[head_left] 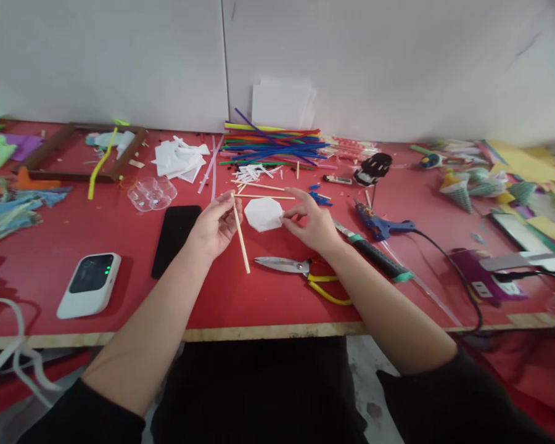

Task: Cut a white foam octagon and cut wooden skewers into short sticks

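Note:
A thin pale wooden stick (241, 240) slants down from the fingertips of my left hand (217, 227), which pinches it near its upper end. My right hand (311, 223) has thumb and forefinger closed at the right edge of a white many-sided piece of paper (263, 214). Whether the paper is lifted or lies on the table, I cannot tell. Just beyond it are more wooden sticks (268, 197). Scissors with yellow handles (284, 265) lie nearer me, partly under my right forearm.
On the red table (259, 308) lie a black phone (176, 240), a white device (90, 285), a blue glue gun (382, 225) with its cord, and a green-and-black-handled tool (382, 258). Coloured pipe cleaners (277, 145) and white paper scraps (180, 159) are at the back.

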`<state>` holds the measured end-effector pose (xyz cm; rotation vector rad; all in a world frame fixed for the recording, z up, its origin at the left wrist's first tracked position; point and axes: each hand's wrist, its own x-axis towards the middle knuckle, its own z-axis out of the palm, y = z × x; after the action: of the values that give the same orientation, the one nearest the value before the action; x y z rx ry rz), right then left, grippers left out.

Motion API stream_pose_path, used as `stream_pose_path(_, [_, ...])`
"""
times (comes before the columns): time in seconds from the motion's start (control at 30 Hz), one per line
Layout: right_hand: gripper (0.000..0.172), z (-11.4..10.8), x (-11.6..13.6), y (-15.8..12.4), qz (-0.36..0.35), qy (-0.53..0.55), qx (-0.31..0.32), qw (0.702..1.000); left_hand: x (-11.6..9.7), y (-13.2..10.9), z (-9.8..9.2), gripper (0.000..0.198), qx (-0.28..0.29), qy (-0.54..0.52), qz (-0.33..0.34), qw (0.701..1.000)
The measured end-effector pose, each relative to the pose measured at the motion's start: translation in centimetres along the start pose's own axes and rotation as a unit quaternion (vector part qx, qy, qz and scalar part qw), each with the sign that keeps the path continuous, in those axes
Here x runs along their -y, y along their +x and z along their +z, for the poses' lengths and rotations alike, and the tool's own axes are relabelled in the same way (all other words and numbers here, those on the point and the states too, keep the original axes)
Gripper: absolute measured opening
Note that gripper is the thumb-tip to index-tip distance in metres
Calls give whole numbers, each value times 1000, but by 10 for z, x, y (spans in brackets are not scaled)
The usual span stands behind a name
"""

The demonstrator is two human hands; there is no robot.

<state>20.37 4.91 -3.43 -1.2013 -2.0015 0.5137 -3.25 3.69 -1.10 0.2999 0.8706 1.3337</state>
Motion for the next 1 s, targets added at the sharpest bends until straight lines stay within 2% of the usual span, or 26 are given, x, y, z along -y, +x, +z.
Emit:
stream_pose_path(0.1, [70,0,1,-2,-3,7,11,1000,1,-2,3,13,-9,-15,-16,1000])
stream_pose_path(0.2, [66,1,-1,-2,6,12,21,1000,1,-4,6,13,-16,-22,-31,999])
stream_pose_path(0.27, [58,3,-3,-2,10,10,23,1000,1,-5,7,14,-21,-25,-39,999])
stream_pose_path(0.4, [28,4,-7,1,-3,0,22,1000,1,-7,9,16,-24,-32,-51,998])
stream_pose_path(0.47, [21,5,-8,2,-7,-2,20,1000,0,-8,10,15,-26,-36,-55,998])
stream_pose_path(1.0, [14,0,-4,3,-61,2,-4,998,0,-9,12,18,-36,-44,-61,997])
